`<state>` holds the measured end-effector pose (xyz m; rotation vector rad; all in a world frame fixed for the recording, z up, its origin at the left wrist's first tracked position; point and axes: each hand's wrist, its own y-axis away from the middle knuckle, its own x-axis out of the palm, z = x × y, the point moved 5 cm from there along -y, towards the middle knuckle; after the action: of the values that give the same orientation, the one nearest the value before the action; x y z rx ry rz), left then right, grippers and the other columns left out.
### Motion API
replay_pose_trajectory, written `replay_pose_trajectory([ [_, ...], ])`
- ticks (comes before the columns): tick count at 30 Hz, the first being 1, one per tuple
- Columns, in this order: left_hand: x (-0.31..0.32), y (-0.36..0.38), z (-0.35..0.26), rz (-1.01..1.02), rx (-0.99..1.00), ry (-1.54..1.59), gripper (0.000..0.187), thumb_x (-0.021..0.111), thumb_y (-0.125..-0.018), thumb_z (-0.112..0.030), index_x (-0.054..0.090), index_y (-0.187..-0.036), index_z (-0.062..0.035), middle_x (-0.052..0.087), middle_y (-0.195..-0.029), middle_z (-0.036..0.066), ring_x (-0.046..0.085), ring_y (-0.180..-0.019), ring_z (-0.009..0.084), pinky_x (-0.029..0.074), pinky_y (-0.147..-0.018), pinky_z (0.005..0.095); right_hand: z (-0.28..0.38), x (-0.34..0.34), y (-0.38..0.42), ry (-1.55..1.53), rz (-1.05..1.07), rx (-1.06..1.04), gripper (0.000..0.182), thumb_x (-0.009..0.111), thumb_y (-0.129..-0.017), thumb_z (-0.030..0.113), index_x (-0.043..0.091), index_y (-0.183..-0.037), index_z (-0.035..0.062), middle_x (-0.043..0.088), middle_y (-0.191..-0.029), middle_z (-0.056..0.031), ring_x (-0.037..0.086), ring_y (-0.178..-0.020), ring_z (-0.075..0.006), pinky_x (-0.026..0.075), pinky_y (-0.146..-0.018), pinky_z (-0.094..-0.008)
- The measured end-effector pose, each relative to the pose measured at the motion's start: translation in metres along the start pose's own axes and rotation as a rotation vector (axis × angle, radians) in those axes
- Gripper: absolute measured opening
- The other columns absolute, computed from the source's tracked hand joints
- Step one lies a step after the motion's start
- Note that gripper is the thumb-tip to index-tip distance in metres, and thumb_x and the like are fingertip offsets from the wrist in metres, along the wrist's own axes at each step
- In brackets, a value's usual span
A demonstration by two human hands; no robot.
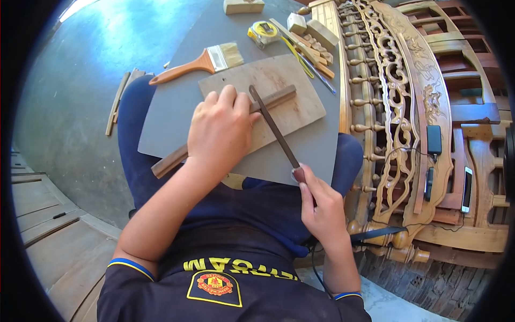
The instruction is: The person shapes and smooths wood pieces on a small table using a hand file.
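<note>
My left hand [221,129] presses down on a long brown wooden strip [279,97] that lies across a small plywood board [292,110]. My right hand [320,206] grips the handle end of a thin metal file [272,124]. The file's far end rests across the strip, just right of my left fingers. The plywood sits on a grey board [177,107] laid over my lap.
A paintbrush [201,63], a yellow tape measure [263,32], wood blocks [242,6] and several small tools lie at the grey board's far side. Carved wooden furniture panels [397,102] with phones [466,188] on them stand to the right. Wood slats [117,102] lie on the floor at left.
</note>
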<state>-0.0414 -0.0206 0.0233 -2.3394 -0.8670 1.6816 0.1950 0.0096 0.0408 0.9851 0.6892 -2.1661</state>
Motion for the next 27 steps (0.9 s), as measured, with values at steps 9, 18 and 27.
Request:
replay_pose_trajectory([
  [9, 0.003, 0.004, -0.011, 0.029, 0.096, 0.038, 0.024, 0.081, -0.093, -0.026, 0.068, -0.1, -0.0065, 0.063, -0.1, 0.009, 0.067, -0.095, 0.0291, 0.056, -0.083, 0.0421, -0.001, 0.025, -0.037, -0.023, -0.042, -0.021, 0.038, 0.067, -0.106, 0.007, 0.063, -0.143, 0.0013, 0.078, -0.109, -0.0216, 0.075, -0.093, -0.0451, 0.061, -0.08, -0.0501],
  [18, 0.004, 0.006, -0.009, 0.001, 0.029, 0.039, 0.022, 0.081, -0.093, -0.023, 0.071, -0.103, -0.0062, 0.064, -0.1, 0.01, 0.068, -0.095, 0.0323, 0.056, -0.084, 0.0446, -0.005, -0.002, 0.014, 0.042, -0.029, -0.005, 0.041, 0.069, -0.104, 0.003, 0.064, -0.145, 0.0022, 0.079, -0.11, -0.0211, 0.077, -0.096, -0.0427, 0.063, -0.08, -0.0469],
  [27, 0.003, 0.004, -0.01, 0.037, 0.048, 0.035, 0.023, 0.082, -0.093, -0.024, 0.071, -0.103, -0.0066, 0.064, -0.1, 0.01, 0.067, -0.094, 0.0314, 0.056, -0.084, 0.0439, 0.002, 0.021, -0.037, 0.04, -0.032, -0.016, 0.036, 0.066, -0.107, 0.009, 0.063, -0.142, 0.0024, 0.077, -0.104, -0.0207, 0.074, -0.088, -0.0457, 0.06, -0.075, -0.052],
])
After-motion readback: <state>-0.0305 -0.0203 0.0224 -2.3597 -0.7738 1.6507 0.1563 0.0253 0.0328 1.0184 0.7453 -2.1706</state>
